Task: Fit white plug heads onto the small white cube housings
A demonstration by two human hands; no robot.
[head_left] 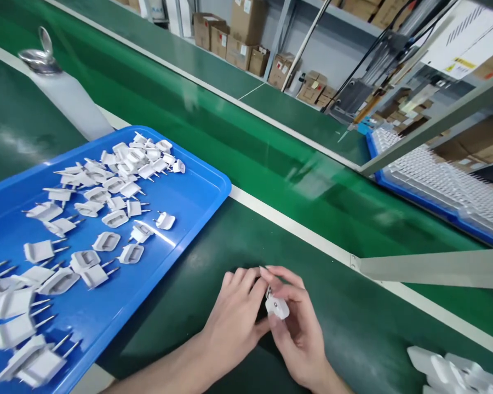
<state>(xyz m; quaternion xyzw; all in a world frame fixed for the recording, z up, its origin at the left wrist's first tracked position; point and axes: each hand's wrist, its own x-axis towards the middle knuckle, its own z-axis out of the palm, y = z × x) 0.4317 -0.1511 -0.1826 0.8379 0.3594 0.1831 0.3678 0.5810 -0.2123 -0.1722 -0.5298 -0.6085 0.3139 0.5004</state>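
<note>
My right hand is closed around a small white plug part, with the thumb and fingers pinching it. A metal pin or contact shows at its upper edge, and a small dark dot marks its face. From the left, my left hand presses in with bent, closed fingers that meet the right fingertips. Whatever its fingertips grip is hidden behind the knuckles. Left of both hands stands a blue tray holding many loose white two-pin plug parts, strewn at all angles.
A green conveyor belt runs behind the work surface. White pieces are heaped at the lower right. A white bottle with a metal top stands behind the tray. A metal post juts in at right; another blue tray lies beyond.
</note>
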